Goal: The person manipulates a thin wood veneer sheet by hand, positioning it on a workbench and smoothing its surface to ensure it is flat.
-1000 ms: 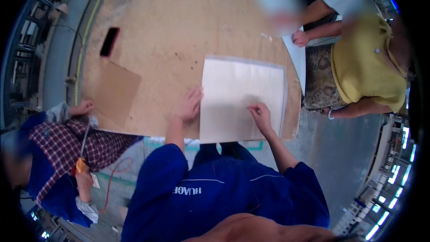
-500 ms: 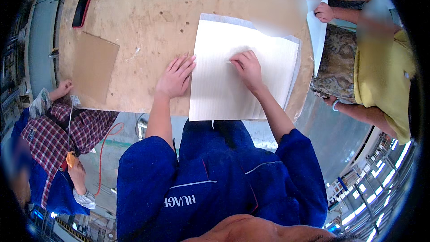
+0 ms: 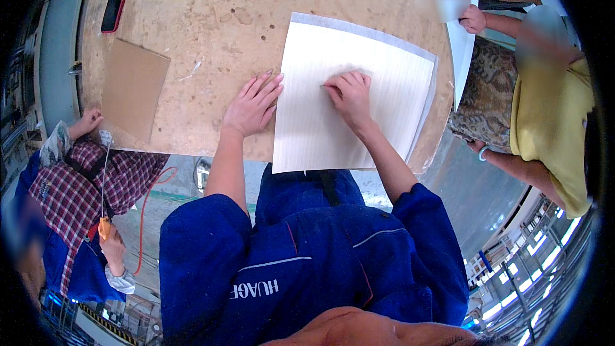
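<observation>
Two bare forearms (image 3: 225,163) reaching out of blue sleeves (image 3: 206,237) and over the near edge of the wooden desk (image 3: 211,0). Left hand (image 3: 253,106) palm down on the desk, fingers open and slightly spread, tips at the left edge of a pale, finely lined sheet (image 3: 320,134). Right hand (image 3: 349,96) over the middle of that sheet, thumb and fingers narrow, pinched together; cannot tell whether around anything small. Pale sheet flat at the near edge of the desk, toward the near right corner, slightly turned. Beneath it, a greyish sheet (image 3: 333,24), showing as a strip along the far and right edges of the pale one.

By the near left corner of the desk, another person in a checked apron (image 3: 57,208), one hand around the handle of an orange-handled tool (image 3: 104,227) with a thin shaft, the other at that corner. Red hose (image 3: 142,230) curving beside, lower than the desk.

Farther off, toward the left edge, a flat brown cardboard piece (image 3: 134,90); beyond it, near the same edge, a dark phone (image 3: 116,5) in a red case. Past the right edge, a person in a yellow top (image 3: 551,147), with a pale bracelet (image 3: 483,152) on one wrist.
</observation>
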{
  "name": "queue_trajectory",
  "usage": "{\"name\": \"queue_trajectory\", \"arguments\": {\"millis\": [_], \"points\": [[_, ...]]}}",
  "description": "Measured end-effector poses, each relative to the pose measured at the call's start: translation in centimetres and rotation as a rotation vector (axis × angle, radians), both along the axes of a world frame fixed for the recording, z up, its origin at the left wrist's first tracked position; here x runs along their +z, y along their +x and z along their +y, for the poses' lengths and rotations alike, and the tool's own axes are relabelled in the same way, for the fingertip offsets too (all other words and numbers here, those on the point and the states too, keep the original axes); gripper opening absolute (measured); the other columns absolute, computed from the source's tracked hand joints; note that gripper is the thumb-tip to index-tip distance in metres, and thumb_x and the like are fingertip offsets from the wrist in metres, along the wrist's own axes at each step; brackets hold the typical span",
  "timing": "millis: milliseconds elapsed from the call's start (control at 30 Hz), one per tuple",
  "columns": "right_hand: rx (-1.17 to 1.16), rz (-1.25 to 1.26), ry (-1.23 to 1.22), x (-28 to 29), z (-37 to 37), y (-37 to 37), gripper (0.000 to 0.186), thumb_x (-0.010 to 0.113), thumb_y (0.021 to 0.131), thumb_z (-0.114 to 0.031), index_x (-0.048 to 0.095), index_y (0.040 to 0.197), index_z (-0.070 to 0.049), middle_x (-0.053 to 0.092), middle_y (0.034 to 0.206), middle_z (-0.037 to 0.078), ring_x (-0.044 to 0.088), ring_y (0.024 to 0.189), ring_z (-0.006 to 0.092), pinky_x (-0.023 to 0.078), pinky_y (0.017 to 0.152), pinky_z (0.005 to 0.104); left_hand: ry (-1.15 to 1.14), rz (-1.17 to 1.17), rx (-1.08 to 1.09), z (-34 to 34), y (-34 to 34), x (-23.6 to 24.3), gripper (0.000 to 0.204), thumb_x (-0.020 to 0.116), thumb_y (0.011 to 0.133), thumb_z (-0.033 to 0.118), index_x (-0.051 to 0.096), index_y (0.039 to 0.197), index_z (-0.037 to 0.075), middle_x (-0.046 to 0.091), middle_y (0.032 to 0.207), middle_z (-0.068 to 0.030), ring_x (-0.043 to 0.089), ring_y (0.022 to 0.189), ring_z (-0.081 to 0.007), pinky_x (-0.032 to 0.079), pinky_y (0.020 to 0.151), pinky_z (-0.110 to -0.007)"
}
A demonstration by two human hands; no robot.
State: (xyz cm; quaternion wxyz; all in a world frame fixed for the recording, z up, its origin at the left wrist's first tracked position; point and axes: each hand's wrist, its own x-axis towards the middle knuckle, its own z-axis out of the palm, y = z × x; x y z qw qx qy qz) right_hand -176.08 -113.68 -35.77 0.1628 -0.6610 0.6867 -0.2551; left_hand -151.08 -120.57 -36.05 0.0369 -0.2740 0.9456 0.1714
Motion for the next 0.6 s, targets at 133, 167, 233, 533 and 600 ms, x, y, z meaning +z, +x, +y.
{"name": "queue_trajectory", "arguments": {"millis": [133,167,233,533,600], "points": [[-0.046,0.021,0.01,-0.01,-0.01,-0.17,0.009,0.067,0.069,-0.012,0.062,0.077,-0.012,0.058,0.076,0.0,0.05,0.079,0.0178,0.032,0.076,0.0321,-0.003,0.009,0.005,0.08,0.08,-0.15,0.049,0.048,0.082,0.025,0.039,0.129,0.014,0.024,0.142,0.0012,0.022,0.131,-0.0199,0.017,0.108,-0.036],[-0.061,0.019,0.018,-0.17,0.11,-0.19,0.009,0.067,0.069,-0.012,0.062,0.077,-0.012,0.058,0.076,0.0,0.05,0.079,0.0179,0.032,0.075,0.0319,0.011,0.027,0.012,0.12,0.09,-0.17,0.049,0.049,0.081,0.024,0.039,0.128,0.013,0.025,0.142,0.0009,0.022,0.131,-0.021,0.018,0.108,-0.037],[-0.014,0.014,-0.012,-0.29,0.39,0.15,0.007,0.067,0.069,-0.014,0.062,0.074,-0.013,0.058,0.076,0.0,0.051,0.08,0.018,0.032,0.077,0.0332,0.038,0.065,0.024,0.17,0.04,-0.15,0.049,0.05,0.079,0.02,0.04,0.127,0.012,0.026,0.142,0.0001,0.021,0.131,-0.023,0.018,0.108,-0.038],[-0.004,0.034,-0.053,-0.26,0.2,0.23,0.008,0.066,0.069,-0.013,0.062,0.075,-0.011,0.057,0.076,0.0,0.05,0.08,0.0187,0.033,0.076,0.0326,0.008,-0.01,0.008,0.15,0.05,-0.09,0.048,0.047,0.082,0.024,0.039,0.128,0.014,0.023,0.143,0.0021,0.02,0.132,-0.019,0.017,0.108,-0.035],[0.004,0.041,-0.052,-0.49,0.24,0.27,0.009,0.066,0.069,-0.013,0.061,0.076,-0.011,0.056,0.076,0.001,0.05,0.08,0.0191,0.033,0.075,0.0324,-0.005,-0.012,0.009,0.08,0.05,-0.15,0.048,0.047,0.082,0.024,0.039,0.128,0.014,0.023,0.143,0.0021,0.02,0.132,-0.0189,0.017,0.108,-0.035]]}}
